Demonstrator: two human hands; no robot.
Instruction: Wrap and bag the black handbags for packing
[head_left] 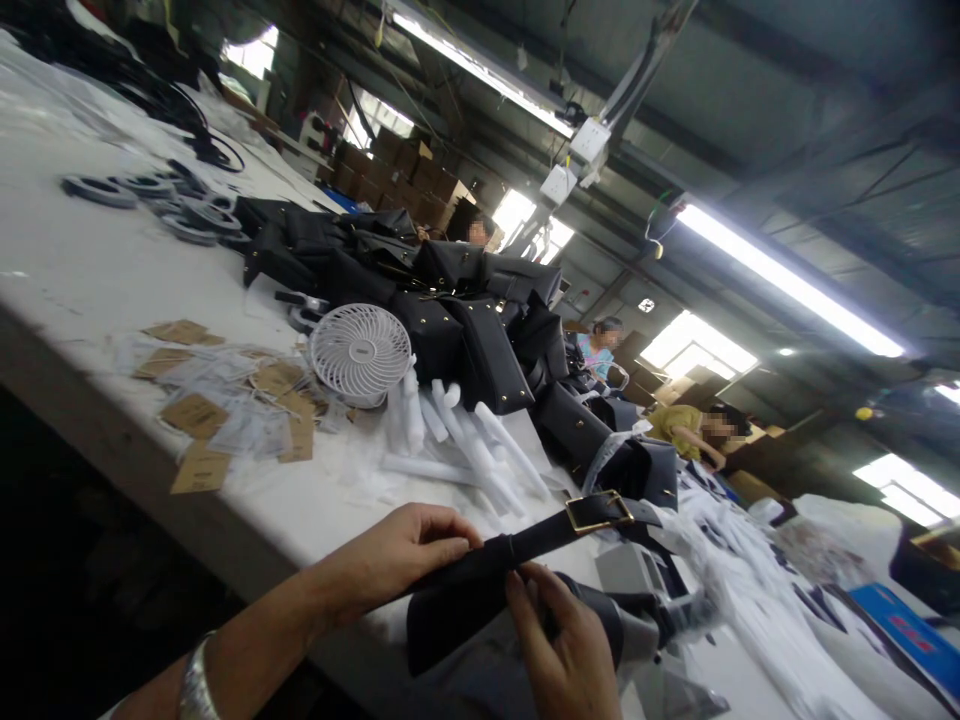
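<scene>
A black strap (544,535) with a gold buckle (600,511) runs from between my hands toward the right. My left hand (412,550) grips the strap's near end, thumb and fingers closed on it. Just below and to the right, my right hand (559,630) has its fingertips pinched at the strap's lower edge. Under the strap lies a black bag (457,625), partly hidden by my right hand. Clear plastic wrap (697,560) covers part of the strap's far side.
Many black bags (487,350) are piled across the white table (247,540). A small white fan (361,350), white foam rolls (480,450), brown tags (196,415) and grey rings (202,215) lie at left. Co-workers (679,430) are beyond the pile. A blue package (904,635) is at right.
</scene>
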